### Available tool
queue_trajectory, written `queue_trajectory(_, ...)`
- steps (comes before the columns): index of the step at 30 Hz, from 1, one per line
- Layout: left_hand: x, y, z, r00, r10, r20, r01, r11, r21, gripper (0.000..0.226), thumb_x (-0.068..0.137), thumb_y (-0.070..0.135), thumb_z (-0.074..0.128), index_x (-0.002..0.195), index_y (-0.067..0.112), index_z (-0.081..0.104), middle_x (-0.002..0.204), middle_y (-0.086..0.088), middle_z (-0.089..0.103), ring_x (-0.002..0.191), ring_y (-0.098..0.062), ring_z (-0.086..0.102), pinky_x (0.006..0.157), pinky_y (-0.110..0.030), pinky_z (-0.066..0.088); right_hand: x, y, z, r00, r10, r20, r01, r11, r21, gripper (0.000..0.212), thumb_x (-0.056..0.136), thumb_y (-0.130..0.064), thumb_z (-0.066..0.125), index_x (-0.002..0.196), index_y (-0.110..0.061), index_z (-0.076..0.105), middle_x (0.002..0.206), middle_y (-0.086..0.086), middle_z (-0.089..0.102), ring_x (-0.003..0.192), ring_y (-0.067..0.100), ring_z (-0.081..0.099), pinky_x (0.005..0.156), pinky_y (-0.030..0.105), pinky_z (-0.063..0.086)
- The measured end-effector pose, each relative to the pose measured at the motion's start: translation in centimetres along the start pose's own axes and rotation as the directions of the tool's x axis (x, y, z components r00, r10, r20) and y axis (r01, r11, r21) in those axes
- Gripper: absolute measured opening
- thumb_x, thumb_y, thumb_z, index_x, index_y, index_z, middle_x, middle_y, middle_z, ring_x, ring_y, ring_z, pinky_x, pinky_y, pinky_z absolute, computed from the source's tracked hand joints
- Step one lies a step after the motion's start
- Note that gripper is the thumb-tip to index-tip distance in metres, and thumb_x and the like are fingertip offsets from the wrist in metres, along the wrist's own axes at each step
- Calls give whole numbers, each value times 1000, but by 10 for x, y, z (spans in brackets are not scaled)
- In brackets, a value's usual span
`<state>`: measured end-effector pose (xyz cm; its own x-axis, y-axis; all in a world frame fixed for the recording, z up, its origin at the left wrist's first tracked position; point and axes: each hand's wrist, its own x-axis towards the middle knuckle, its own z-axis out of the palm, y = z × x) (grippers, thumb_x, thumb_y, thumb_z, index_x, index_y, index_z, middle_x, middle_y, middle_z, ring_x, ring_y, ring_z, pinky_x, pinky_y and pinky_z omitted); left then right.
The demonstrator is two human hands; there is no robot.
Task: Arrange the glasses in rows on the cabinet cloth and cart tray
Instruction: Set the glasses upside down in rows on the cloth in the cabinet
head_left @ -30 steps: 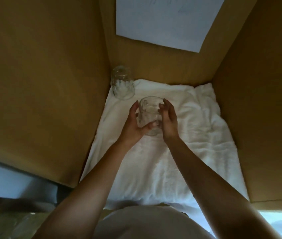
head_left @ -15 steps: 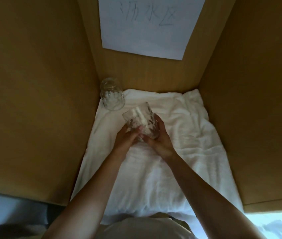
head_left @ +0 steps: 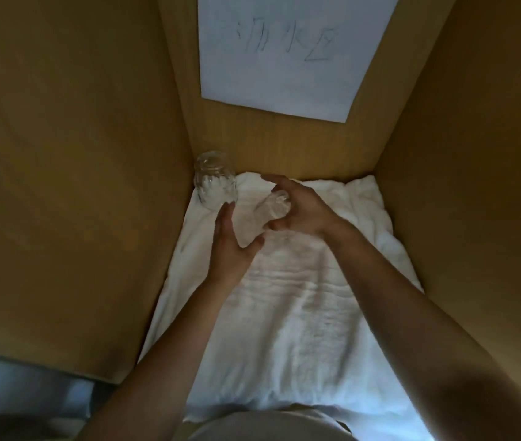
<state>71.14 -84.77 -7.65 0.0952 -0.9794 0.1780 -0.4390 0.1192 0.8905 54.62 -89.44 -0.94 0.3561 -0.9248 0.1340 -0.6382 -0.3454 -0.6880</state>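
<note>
A white cloth (head_left: pixel 288 313) covers the floor of a wooden cabinet bay. One clear patterned glass (head_left: pixel 214 181) stands upside down in the cloth's far left corner. A second clear glass (head_left: pixel 260 218) is tilted over, just above the cloth, between both hands. My right hand (head_left: pixel 300 208) curls over its upper end with thumb and fingers round it. My left hand (head_left: pixel 232 246) cups its lower end from the left, thumb under it. The held glass is blurred and partly hidden by the fingers.
Wooden side walls (head_left: pixel 77 186) stand close on the left and right (head_left: pixel 469 186). A white paper sheet (head_left: pixel 284 52) with handwriting hangs on the back wall. My light-coloured clothing (head_left: pixel 268 424) shows at the bottom edge.
The glass has tipped from near upright over onto a slant and moved deeper toward the back left. My right hand shifted from beneath the glass to over its top.
</note>
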Motion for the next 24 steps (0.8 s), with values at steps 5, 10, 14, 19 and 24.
queue_trajectory(5, 10, -6, 5, 970, 46, 238, -45, 999, -9, 107, 72, 21, 81, 151, 17, 10, 156, 2, 19, 138, -2, 19, 110, -21, 24, 5, 9, 14, 990, 110, 85, -130, 946, 297, 77, 77, -22, 77, 141, -35, 36, 130, -4, 54, 121, 6, 50, 105, 28, 42)
queue_trajectory(10, 27, -5, 5, 896, -100, 433, 170, 977, -127, 114, 73, 7, 79, 151, 17, -4, 155, 5, 12, 139, -4, 13, 112, -23, 22, -18, 33, 35, 864, 345, -367, -180, 892, 414, 43, 90, -27, 63, 131, -24, 51, 130, -7, 56, 117, 7, 51, 100, 23, 41)
queue_trajectory(14, 40, -11, 10, 886, -106, 452, 153, 986, -68, 102, 67, 15, 86, 147, 22, 22, 135, 16, 36, 131, -2, 33, 100, -15, 30, -39, 56, 54, 732, 485, -479, -294, 858, 421, 30, 96, -24, 51, 123, -11, 57, 121, 4, 61, 111, 19, 56, 98, 28, 44)
queue_trajectory(19, 54, -7, 35, 987, -74, 141, 85, 993, -78, 83, 56, 23, 91, 125, 18, 46, 117, 9, 54, 108, -8, 54, 85, -12, 42, -58, 87, 74, 866, 318, -386, -437, 857, -274, 65, 88, -42, 19, 132, -7, 52, 136, 15, 51, 131, 31, 43, 113, 42, 24)
queue_trajectory(24, 86, -4, 61, 966, -220, -133, 219, 975, -21, 105, 51, 42, 90, 135, 10, 35, 134, -3, 48, 121, -20, 51, 99, -24, 42, -30, 92, 71, 853, 488, -184, -502, 672, -545, 58, 97, -48, 17, 152, -28, 10, 160, 3, 2, 147, 23, -3, 114, 54, -9)
